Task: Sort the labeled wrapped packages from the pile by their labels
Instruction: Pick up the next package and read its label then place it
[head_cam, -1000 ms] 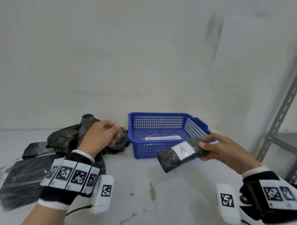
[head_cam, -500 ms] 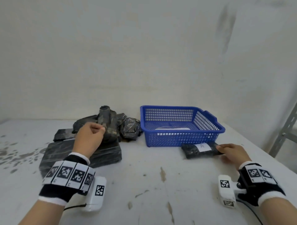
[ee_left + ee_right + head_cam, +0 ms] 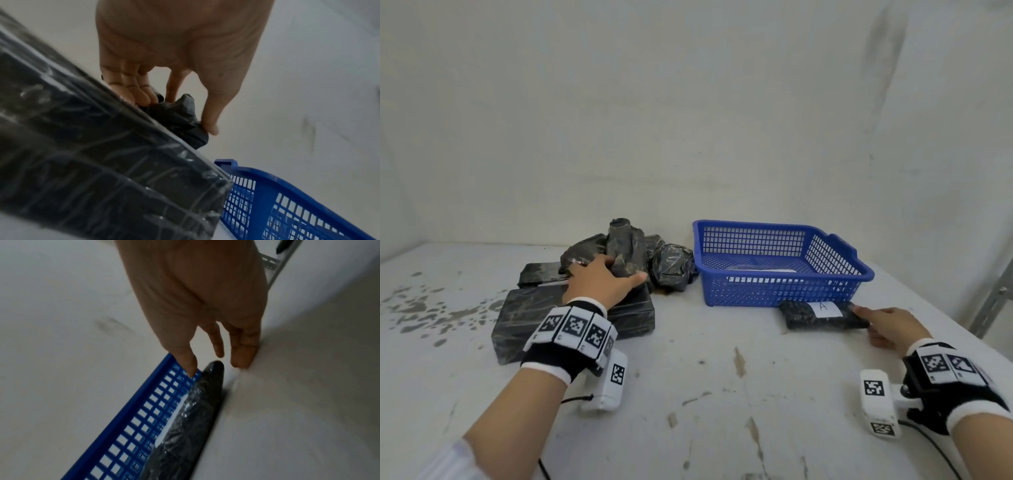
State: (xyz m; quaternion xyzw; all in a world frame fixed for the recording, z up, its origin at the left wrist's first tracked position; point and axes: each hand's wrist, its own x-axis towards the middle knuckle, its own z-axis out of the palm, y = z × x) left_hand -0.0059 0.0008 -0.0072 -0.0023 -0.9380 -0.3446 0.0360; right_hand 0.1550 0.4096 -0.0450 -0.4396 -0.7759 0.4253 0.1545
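Package A (image 3: 822, 314) now lies flat on the table (image 3: 722, 394), just in front of the blue basket (image 3: 784, 236) near the right edge; a second ago my right hand (image 3: 887, 325) was carrying it in the air. From the head view the fingers are loose, one tip touching the package's right end, so I judge the A item placed and let go. My left hand (image 3: 602, 281) has moved onto the pile (image 3: 626, 250) toward the back left of the table, reaching over the large flat package (image 3: 544, 308).

Left wrist view: the fingers (image 3: 141, 95) and thumb are closing round a crumpled black bundle (image 3: 180, 116) beyond the flat package's edge. The grip looks begun, nothing lifted yet. I can't read any label on it.

Right wrist view: the hand hangs relaxed, fingers straight, the package's end below them and beside the basket's wall, with one fingertip (image 3: 242, 360) down on the table.

One item sorted; the next pick is starting.
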